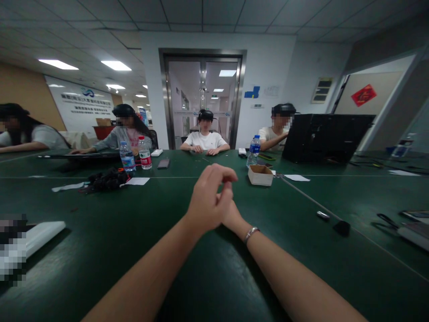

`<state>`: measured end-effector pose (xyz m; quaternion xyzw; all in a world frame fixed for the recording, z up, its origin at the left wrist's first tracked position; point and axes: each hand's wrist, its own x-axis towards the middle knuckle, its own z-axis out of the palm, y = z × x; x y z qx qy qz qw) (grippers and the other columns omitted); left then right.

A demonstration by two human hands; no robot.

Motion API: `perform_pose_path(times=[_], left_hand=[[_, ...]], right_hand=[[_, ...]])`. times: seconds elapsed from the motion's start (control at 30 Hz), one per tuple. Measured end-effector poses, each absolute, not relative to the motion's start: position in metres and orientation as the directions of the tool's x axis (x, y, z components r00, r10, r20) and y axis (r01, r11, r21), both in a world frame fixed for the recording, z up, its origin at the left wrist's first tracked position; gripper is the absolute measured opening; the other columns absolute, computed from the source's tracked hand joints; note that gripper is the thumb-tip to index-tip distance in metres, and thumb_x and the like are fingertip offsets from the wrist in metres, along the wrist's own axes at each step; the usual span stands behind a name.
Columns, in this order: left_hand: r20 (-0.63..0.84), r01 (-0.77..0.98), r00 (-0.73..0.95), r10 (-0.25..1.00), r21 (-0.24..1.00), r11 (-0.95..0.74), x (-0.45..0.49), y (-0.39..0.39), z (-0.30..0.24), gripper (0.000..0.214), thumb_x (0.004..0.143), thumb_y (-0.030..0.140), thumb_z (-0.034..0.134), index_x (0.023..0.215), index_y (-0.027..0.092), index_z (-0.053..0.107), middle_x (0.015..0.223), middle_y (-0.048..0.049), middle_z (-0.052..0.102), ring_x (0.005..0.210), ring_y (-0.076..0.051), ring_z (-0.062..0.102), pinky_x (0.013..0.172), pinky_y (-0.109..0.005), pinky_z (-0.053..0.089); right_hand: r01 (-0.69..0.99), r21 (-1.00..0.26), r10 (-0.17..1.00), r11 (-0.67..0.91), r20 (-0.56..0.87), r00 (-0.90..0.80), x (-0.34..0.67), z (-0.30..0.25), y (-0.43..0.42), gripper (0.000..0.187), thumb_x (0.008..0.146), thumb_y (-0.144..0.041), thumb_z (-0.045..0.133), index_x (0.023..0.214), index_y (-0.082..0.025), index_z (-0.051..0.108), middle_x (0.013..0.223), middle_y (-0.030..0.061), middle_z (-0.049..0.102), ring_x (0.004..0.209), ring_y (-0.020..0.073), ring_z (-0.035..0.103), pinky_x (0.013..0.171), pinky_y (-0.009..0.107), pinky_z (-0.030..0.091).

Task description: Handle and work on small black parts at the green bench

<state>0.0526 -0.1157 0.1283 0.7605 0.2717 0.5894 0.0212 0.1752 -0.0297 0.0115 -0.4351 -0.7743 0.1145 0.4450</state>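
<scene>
My two hands meet above the middle of the dark green table (134, 232). My left hand (209, 199) lies on top, fingers curled and pinched together toward the thumb. My right hand (231, 214) sits mostly hidden beneath it; only its heel and wrist show, with a silver bracelet (251, 232) on the wrist. Whether anything small is held between the fingers is not visible. The nearest object is a small open cardboard box (260, 174) farther out to the right.
Several people sit at the far side of the table. Water bottles (127, 156) (254, 151), a phone (163, 163), a black tangle of cords (107, 180), paper sheets, a large black laptop lid (325, 136) and small tools (389, 220) at right lie around.
</scene>
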Motion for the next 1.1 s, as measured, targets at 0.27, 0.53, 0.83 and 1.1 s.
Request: perform_pose_path(times=[0.27,0.53,0.83,1.1], left_hand=[[0.172,0.538,0.093,0.981,0.82,-0.195,0.001,-0.014,0.013,0.047,0.087,0.052,0.029,0.092,0.018,0.06,0.084,-0.0054,0.065,0.08,-0.018,0.059,0.076,-0.03,0.045],[0.197,0.571,0.218,0.956,0.768,-0.289,0.001,-0.021,0.017,0.044,0.085,0.054,0.034,0.079,0.02,0.061,0.076,-0.0021,0.065,0.073,-0.016,0.058,0.073,-0.027,0.043],[0.236,0.49,0.199,0.951,0.816,-0.305,0.0,-0.02,0.014,0.041,0.085,0.051,0.037,0.082,0.018,0.061,0.078,-0.0036,0.064,0.076,-0.017,0.058,0.074,-0.029,0.044],[0.277,0.412,0.22,0.935,0.843,-0.346,0.0,-0.021,0.013,0.027,0.077,0.038,0.054,0.096,0.02,0.058,0.093,-0.0039,0.064,0.086,-0.016,0.058,0.078,-0.027,0.044]], right_hand=[[0.543,-0.616,0.807,0.571,0.542,-0.234,0.176,0.013,-0.026,0.024,0.075,-0.012,0.059,0.096,-0.021,0.062,0.092,0.0018,0.055,0.074,0.0116,0.053,0.07,0.027,0.046],[0.535,-0.618,0.804,0.577,0.545,-0.237,0.177,0.011,-0.025,0.023,0.076,-0.014,0.059,0.097,-0.022,0.062,0.095,0.0022,0.056,0.078,0.0127,0.054,0.069,0.027,0.046],[0.553,-0.613,0.815,0.564,0.523,-0.25,0.177,0.014,-0.027,0.022,0.075,-0.014,0.061,0.096,-0.021,0.062,0.093,0.0018,0.056,0.076,0.0122,0.053,0.07,0.028,0.045],[0.563,-0.61,0.818,0.557,0.521,-0.245,0.177,0.014,-0.028,0.023,0.075,-0.016,0.062,0.096,-0.022,0.062,0.093,0.0018,0.056,0.077,0.0127,0.053,0.071,0.028,0.045]])
